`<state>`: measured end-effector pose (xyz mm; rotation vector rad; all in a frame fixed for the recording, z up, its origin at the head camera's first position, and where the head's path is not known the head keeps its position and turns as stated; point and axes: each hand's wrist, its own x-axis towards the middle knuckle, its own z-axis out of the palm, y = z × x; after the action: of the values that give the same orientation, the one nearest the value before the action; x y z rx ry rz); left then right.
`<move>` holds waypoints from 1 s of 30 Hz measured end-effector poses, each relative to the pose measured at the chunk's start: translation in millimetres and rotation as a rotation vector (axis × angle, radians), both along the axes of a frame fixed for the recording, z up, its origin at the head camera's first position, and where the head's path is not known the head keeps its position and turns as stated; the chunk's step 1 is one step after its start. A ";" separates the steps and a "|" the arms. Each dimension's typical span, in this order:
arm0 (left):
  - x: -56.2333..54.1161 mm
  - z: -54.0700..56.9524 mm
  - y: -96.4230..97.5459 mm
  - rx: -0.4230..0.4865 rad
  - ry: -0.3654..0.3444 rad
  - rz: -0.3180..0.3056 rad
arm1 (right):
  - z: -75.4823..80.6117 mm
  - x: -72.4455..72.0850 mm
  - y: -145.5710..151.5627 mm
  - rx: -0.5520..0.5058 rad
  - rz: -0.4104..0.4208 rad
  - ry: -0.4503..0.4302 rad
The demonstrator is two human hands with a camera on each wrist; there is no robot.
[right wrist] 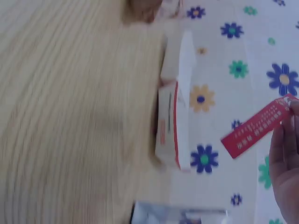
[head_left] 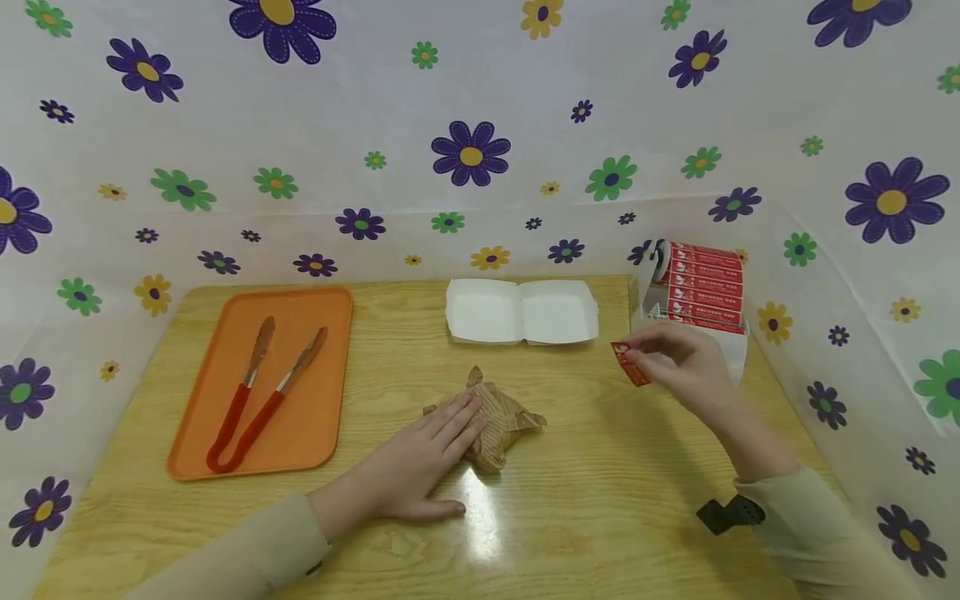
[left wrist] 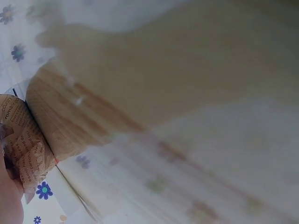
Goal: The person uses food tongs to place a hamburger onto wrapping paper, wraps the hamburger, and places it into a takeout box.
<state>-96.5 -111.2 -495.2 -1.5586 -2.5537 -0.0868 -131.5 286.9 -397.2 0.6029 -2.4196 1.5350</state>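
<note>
On the wooden table (head_left: 577, 508) I see tongs (head_left: 260, 423) and an open carton (head_left: 555, 312). The right hand (head_left: 696, 372), pinching a red label (head_left: 628, 365), partly hides the dispenser (head_left: 707, 287); the left hand (head_left: 420, 458) rests straight-fingered on a paper-wrapped bundle (head_left: 501, 422).

Tray (head_left: 318, 433) at the left of the counter (head_left: 570, 500); the tongs (head_left: 264, 417) lie on it, tips toward the rear, bend toward the front. Box (head_left: 487, 310) at the rear, right of centre, before the cloth (head_left: 465, 83), which rises behind the counter and along both sides. Wrapped package (head_left: 498, 425) in front of the box, under the fingers of the left hand (head_left: 427, 458). Dispenser (head_left: 731, 350) at the rear right, with the sticker roll (head_left: 707, 283) in it; before it, the right hand (head_left: 686, 367), with a loose sticker (head_left: 628, 364) at its fingertips, to the package's right.
</note>
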 end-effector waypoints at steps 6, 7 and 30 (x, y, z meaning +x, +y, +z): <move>-0.9 1.0 -0.7 -0.016 0.000 -0.003 | -8.5 -6.8 -38.3 -0.092 0.131 -0.265; -1.1 0.9 -0.8 -0.016 -0.003 -0.003 | -10.4 -9.1 -45.0 -0.097 0.151 -0.296; -2.6 -2.5 -2.6 -0.029 0.005 -0.001 | -50.9 -54.6 -131.9 0.044 0.333 -0.505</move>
<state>-99.1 -113.8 -497.6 -1.5687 -2.5611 -0.0455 -186.0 155.0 -448.1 0.7284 -2.8348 1.9715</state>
